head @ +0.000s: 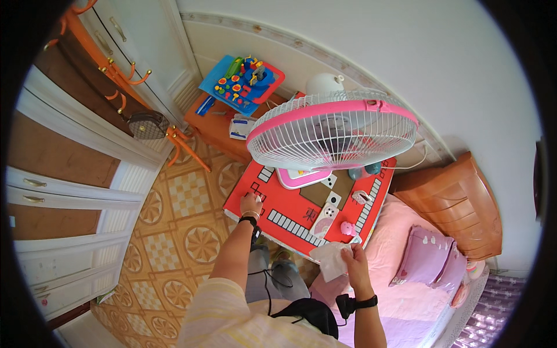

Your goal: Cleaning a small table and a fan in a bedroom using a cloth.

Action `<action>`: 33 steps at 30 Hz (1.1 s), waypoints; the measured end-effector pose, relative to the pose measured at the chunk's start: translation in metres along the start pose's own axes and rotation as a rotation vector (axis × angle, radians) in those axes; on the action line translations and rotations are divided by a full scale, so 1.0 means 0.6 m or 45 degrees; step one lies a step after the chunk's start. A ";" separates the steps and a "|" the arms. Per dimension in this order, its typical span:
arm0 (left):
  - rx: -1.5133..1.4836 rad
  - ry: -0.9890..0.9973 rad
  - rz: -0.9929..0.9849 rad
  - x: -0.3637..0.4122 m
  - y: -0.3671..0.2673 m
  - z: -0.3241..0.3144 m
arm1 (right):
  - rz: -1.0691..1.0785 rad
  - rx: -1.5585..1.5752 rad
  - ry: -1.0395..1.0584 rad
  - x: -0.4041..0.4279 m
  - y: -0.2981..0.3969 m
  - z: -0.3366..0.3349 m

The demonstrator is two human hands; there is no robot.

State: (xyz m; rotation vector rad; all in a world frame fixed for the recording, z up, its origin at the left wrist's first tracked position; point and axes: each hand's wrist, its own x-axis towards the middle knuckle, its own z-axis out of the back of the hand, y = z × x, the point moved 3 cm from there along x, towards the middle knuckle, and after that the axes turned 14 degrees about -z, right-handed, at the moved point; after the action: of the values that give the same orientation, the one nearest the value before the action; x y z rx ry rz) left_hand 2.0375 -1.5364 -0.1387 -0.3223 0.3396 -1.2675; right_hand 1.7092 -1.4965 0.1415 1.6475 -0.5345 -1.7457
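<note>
My right hand [357, 261] pinches a thin white tissue or wipe [331, 261], which hangs loosely over the front edge of a red table [289, 198] printed with mahjong tiles. At the table's left end, my left hand [251, 204] rests on the red surface with curled fingers. Something small and white shows beside its fingertips, too little to identify. A pink-rimmed electric fan [333, 135] stands on the table, its base [304, 178] at the back. Right of centre lie a flat white box [324, 221], a pink pig figurine [348, 228] and a small pink-framed object [361, 197].
Behind the table's left end, an orange-brown cabinet [217, 132] carries a colourful toy playset [246, 82] and a white packet [241, 127]. A bed [391, 261] adjoins the right. An orange coat stand [178, 139] holds a handbag [148, 125]. The fan's cord [413, 165] runs towards the wall.
</note>
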 end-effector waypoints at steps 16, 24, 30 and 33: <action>-2.488 -0.165 0.503 -0.159 -0.079 0.272 | 0.173 0.003 0.101 0.085 0.051 -0.108; -2.565 0.080 0.183 -0.175 -0.214 0.358 | 0.120 0.247 0.580 0.036 0.109 -0.216; -2.380 0.112 0.048 -0.163 -0.239 0.366 | 0.097 0.339 0.758 -0.014 0.141 -0.206; -2.307 0.094 0.024 -0.160 -0.255 0.367 | 0.000 0.317 0.827 -0.045 0.160 -0.200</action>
State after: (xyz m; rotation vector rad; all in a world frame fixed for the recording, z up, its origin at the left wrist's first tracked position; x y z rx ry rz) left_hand 1.9718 -1.4743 0.1316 -1.7650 1.5049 -0.6082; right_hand 1.8446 -1.5259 0.2134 2.2456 -0.4447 -1.0684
